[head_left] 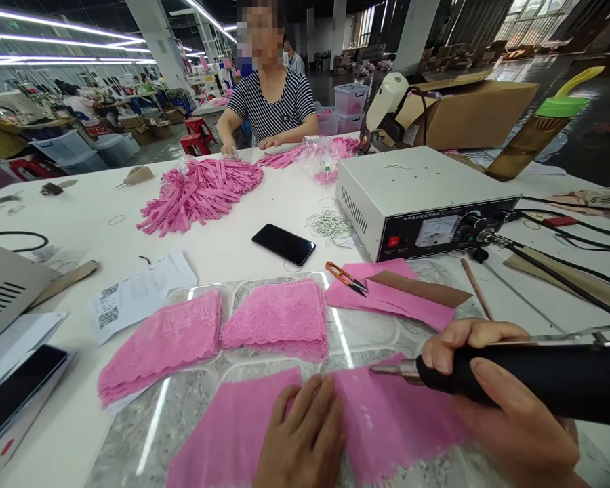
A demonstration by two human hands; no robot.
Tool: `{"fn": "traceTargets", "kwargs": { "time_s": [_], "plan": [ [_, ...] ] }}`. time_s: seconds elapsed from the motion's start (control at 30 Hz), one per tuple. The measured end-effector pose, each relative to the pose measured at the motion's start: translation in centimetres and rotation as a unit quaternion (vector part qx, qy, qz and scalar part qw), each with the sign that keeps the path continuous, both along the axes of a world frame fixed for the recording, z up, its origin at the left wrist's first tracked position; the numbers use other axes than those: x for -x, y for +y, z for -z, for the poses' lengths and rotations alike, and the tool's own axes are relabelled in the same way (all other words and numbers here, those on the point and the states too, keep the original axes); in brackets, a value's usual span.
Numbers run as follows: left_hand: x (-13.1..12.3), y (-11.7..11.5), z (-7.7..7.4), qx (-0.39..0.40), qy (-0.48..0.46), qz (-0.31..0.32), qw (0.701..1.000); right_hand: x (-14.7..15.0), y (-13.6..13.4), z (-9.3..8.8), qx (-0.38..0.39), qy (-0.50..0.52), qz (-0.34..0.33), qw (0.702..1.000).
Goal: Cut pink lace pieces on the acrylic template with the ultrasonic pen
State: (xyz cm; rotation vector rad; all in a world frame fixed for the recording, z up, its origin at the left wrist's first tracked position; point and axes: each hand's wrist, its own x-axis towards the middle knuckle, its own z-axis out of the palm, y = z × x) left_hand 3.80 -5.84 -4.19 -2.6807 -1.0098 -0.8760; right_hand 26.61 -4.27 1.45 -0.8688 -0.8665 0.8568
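Note:
My left hand [305, 434] lies on the pink fabric piece [224, 434], fingers stretched out and pressing it near its right edge. Beside it is a second pink fabric piece [386, 434]. My right hand [513, 407] grips a black handheld ultrasonic welder [533, 376] with a pointed metal tip. That tip rests at or just above the upper edge of the right piece; contact is hard to tell. Behind my hands sit two stacks of pink lace pieces, a left stack [167, 342] and a right stack [279, 318], on a grey marbled mat [132, 434].
Thread snips [346, 278] lie on pink and brown strips. A metal control box [417, 196] with cables stands back right, near a bottle [533, 135]. A phone [283, 244] and pink strap bundles [198, 190] lie farther back. A co-worker [269, 102] sits opposite.

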Motion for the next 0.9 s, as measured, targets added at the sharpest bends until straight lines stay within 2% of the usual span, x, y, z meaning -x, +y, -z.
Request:
{"fn": "traceTargets", "kwargs": {
  "time_s": [0.4, 0.53, 0.63, 0.73, 0.9],
  "plan": [
    [-0.1, 0.0, 0.0, 0.006, -0.005, 0.003, 1.000, 0.6, 0.4, 0.4, -0.009, -0.029, -0.032, 0.999],
    [-0.1, -0.1, -0.5, 0.008, 0.002, 0.000, 1.000, 0.4, 0.6, 0.2, -0.003, -0.009, -0.030, 1.000],
    [-0.1, -0.2, -1.1, -0.007, 0.007, 0.001, 1.000, -0.6, 0.5, -0.4, -0.002, 0.039, 0.017, 0.999],
    [-0.7, -0.2, -1.4, -0.021, 0.007, 0.026, 0.999, -2.6, -0.3, -1.2, -0.005, 0.068, 0.093, 0.993],
    [-4.3, 0.0, -0.9, -0.051, -0.009, 0.106, 0.993, -5.9, -2.9, -1.7, 0.023, 0.065, 0.172, 0.983]
  ]
}}
